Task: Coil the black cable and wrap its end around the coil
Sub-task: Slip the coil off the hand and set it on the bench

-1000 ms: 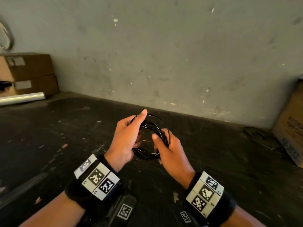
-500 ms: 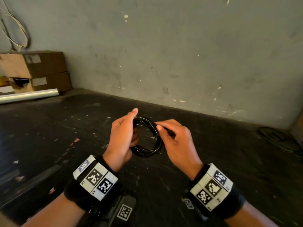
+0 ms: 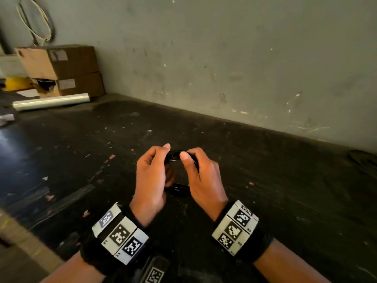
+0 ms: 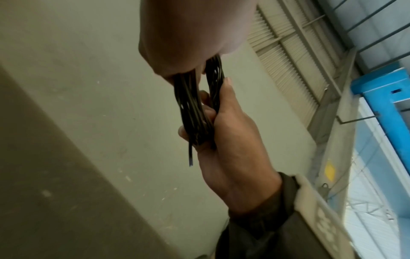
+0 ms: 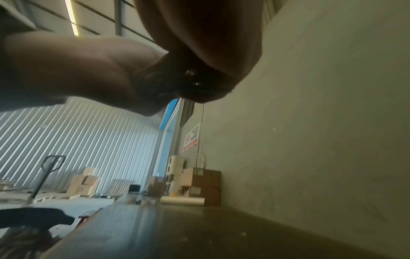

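Observation:
A small coil of black cable is held in the air between both hands, above the dark worktop. My left hand grips the coil's left side, fingers curled over its top. My right hand grips the right side, thumb pressed on the top strands. In the left wrist view the coil shows edge-on as two bundles, and a short loose cable end sticks out below the right hand. The right wrist view shows only dark palm and a glint of cable.
Stacked cardboard boxes and a white roll lie at the back left against the grey wall. A dark flat object sits at the far right. The worktop's near left edge runs diagonally.
Both hands have closed in on the coil: the left fingers now curl over its top and the right thumb has moved up onto the top strands. The coil looks squeezed narrower.

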